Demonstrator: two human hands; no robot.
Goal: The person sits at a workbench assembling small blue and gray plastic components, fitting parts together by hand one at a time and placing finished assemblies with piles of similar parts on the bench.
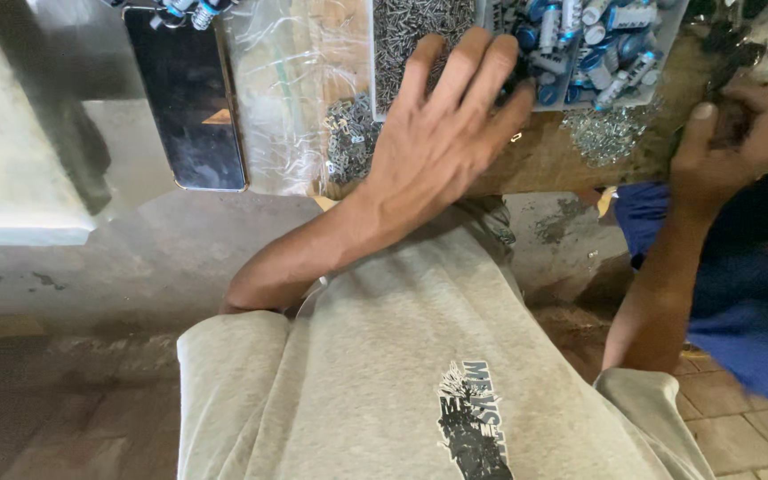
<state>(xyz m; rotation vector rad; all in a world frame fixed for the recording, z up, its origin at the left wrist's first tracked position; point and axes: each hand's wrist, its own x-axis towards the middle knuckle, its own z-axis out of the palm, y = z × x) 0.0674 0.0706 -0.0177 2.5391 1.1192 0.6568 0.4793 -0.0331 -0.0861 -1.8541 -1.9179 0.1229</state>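
Looking down past the grey shirt (420,356) that fills the near part of the view, the two arms reach away toward a wooden bench (553,160) at the far edge.

The left hand (442,124) lies flat with its fingers spread and nothing gripped, the palm over the bench edge and the fingertips crossing onto two clear trays. Under the index and middle fingers is the tray of small grey metal pins (406,36); just beyond the ring and little fingers sits the tray of blue and silver cylindrical parts (597,40). Spread that way, the hand seems to be bracing or feeling over the trays rather than picking anything up.

Just to that hand's left, beside the wrist, a loose heap of small metal pieces (348,138) rests on the bench, with a crinkled clear plastic sheet (286,89) beyond it and a dark phone (188,98) lying face up farther out.

To the right of the left hand, well apart, the right hand (731,133) is curled closed, thumb up, around something dark that I cannot make out. Between the two hands lies a second scatter of shiny metal bits (606,133), close under the tray of cylinders, probably spilled or tipped out within easy reach. A blue cloth (740,302) hangs beneath the right forearm.
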